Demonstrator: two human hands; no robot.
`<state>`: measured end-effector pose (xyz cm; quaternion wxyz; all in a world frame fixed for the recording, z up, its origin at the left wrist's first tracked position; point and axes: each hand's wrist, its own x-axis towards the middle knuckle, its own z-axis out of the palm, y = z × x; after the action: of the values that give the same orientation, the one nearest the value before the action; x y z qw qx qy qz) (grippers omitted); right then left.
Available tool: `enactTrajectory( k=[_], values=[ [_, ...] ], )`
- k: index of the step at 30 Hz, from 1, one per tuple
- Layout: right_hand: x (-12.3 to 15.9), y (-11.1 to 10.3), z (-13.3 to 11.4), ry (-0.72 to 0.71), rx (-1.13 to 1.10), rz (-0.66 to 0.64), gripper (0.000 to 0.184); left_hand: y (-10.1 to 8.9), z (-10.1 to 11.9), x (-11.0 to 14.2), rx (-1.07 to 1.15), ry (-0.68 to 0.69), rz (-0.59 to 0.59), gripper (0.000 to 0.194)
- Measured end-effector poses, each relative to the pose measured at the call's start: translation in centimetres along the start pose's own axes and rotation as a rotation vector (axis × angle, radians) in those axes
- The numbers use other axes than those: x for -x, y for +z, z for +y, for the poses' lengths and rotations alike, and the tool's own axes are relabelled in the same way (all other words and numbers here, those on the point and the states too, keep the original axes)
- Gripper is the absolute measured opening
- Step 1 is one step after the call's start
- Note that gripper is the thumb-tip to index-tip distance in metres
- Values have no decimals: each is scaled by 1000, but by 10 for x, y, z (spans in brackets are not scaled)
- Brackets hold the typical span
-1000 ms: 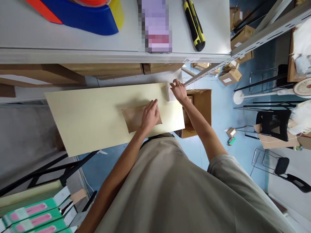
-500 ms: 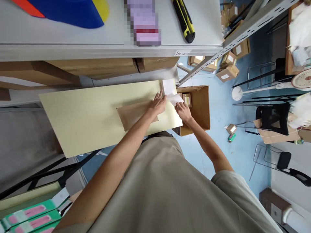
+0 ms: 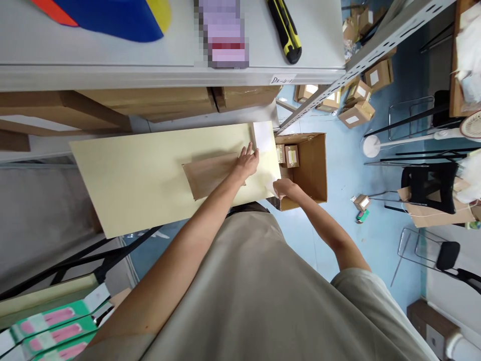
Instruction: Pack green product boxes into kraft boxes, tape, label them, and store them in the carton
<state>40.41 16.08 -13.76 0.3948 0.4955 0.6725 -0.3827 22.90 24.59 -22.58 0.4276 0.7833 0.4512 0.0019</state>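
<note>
A flat brown paper packet (image 3: pixel 210 174) lies on a pale yellow board (image 3: pixel 131 185). My left hand (image 3: pixel 248 162) rests on the packet's right end with fingers stretched out flat, fingertips near a small white stack of labels (image 3: pixel 262 136) at the board's far right corner. My right hand (image 3: pixel 284 188) is at the board's near right edge, its fingers pinched on a white slip (image 3: pixel 270 188) peeled from that stack. Only a corner of the slip shows.
An open cardboard box (image 3: pixel 313 165) with small boxes inside stands on the blue floor just right of the board. Above is a grey shelf (image 3: pixel 150 77) with a yellow-black utility knife (image 3: pixel 284 31). Small cartons (image 3: pixel 355 113) and chairs are further right; green-pink boxes (image 3: pixel 48 333) at bottom left.
My right hand left the white stack and drew back to the board's near edge with a white slip. My left hand slid to the packet's right end.
</note>
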Motion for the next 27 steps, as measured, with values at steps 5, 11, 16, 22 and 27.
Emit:
enactTrajectory(
  k=[5,11,16,22,27],
  values=[
    [23,-23,13,-400,-534,-241,29,0,20,43,394,-37,20,61],
    [18,-54,16,-415,-1034,362,52,7,19,148,1054,-150,106,78],
    [2,-67,-4,-403,-1054,631,52,5,11,209,1188,-171,403,77],
    [-2,-66,-32,-523,-1009,693,53,6,13,258,1162,-163,458,71],
    [6,-56,-49,-576,-955,724,54,17,28,286,1151,-133,493,62]
  ],
)
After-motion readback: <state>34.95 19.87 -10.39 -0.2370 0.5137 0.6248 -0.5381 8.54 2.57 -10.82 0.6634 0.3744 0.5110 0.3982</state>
